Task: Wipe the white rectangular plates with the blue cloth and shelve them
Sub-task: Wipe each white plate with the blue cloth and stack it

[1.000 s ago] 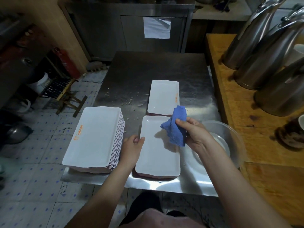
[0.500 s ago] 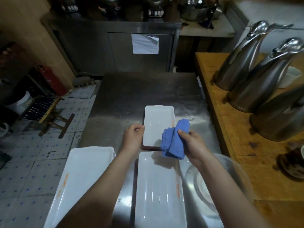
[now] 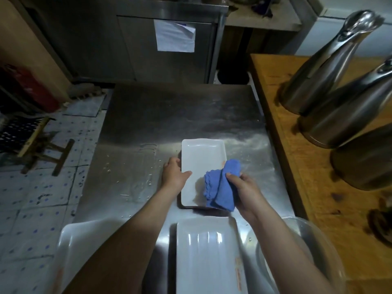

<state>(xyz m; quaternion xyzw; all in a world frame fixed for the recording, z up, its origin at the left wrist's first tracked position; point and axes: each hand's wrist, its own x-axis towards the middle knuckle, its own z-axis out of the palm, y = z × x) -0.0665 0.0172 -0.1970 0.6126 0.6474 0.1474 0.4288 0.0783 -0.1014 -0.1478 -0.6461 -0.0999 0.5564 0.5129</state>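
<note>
The left hand [image 3: 174, 175] has slid onto the left rim of the far plate [image 3: 201, 154] and grips it, thumb on top. The blue cloth [image 3: 220, 185], bunched in the right hand [image 3: 245, 193], now rests on that plate. Orange print on the near plate [image 3: 206, 257] is too blurred to read. All of it sits on a wet steel table [image 3: 169, 115], with tiled floor [image 3: 42, 198] to the left and 3 steel jugs [image 3: 322, 66] on the wooden counter [image 3: 275, 85] to the right.

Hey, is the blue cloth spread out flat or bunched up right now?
Bunched up. The blue cloth hangs in thick folds from the right hand, which grips it over the far white plate.
</note>
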